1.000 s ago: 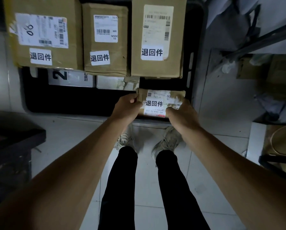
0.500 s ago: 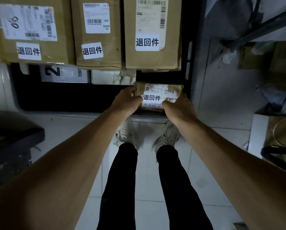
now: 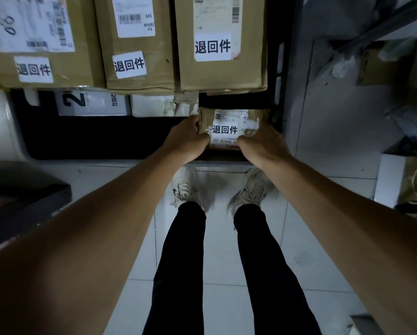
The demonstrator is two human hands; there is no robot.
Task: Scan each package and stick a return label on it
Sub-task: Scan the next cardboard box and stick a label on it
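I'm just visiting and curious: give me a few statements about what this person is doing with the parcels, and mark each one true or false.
1. Both hands hold the small package. True.
2. The small package has no return label. False: a white return label is on it.
3. Three large boxes each carry a return label. True: left box, middle box, right box.
4. The left hand holds a scanner. False: it grips the package, as does the right hand.
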